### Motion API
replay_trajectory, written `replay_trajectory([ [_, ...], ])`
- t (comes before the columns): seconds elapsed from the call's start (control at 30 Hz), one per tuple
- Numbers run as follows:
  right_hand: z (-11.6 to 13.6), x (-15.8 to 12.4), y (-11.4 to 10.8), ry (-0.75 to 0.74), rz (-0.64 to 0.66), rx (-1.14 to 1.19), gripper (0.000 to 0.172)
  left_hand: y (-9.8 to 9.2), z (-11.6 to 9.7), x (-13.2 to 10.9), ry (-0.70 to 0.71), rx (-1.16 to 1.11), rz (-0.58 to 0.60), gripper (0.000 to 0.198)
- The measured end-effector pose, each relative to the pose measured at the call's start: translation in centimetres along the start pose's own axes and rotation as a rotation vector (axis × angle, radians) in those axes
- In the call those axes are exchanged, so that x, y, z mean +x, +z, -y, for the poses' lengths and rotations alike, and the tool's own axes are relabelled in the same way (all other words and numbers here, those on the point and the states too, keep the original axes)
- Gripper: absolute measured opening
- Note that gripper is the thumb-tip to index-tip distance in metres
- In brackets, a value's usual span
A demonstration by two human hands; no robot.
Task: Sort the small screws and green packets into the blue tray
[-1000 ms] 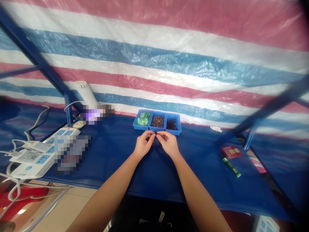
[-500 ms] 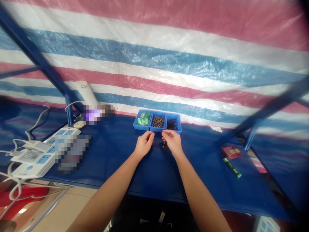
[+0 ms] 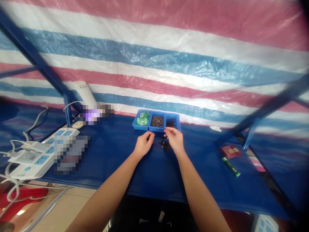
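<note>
My left hand (image 3: 144, 144) rests on the blue table cover (image 3: 116, 154) with its fingertips pinched together; what they hold is too small to make out. My right hand (image 3: 175, 139) hovers just to the right, fingers curled in a pinch near the front of the right bin. Between the hands lies a small heap of black screws (image 3: 164, 144). Behind them stand three joined blue bins (image 3: 156, 121): green packets (image 3: 143, 118) on the left, dark brownish small parts (image 3: 157, 121) in the middle, black screws (image 3: 171, 122) on the right.
White power strips (image 3: 36, 151) with cables lie at the left edge. A white tube-shaped object (image 3: 84, 91) leans at the back left. A red packet (image 3: 229, 151) and a green stick (image 3: 231, 166) lie to the right. Blue frame bars (image 3: 265, 109) cross both sides.
My hands have drawn apart. The right hand moved right and back toward the right bin, uncovering the heap of black screws. The left hand stayed in place.
</note>
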State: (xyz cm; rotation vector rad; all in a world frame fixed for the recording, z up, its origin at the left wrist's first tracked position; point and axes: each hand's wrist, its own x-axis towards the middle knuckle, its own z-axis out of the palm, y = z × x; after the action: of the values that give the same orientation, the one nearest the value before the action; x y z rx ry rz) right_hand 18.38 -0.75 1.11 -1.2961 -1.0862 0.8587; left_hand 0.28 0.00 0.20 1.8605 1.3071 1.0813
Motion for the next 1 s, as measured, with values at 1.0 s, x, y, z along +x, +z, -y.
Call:
replay_trajectory([
  [1.0,0.7,-0.5,-1.9,-0.279,0.454,-0.82,0.016,0.0,0.0,0.0,0.006,0.008,0.008,0.03],
])
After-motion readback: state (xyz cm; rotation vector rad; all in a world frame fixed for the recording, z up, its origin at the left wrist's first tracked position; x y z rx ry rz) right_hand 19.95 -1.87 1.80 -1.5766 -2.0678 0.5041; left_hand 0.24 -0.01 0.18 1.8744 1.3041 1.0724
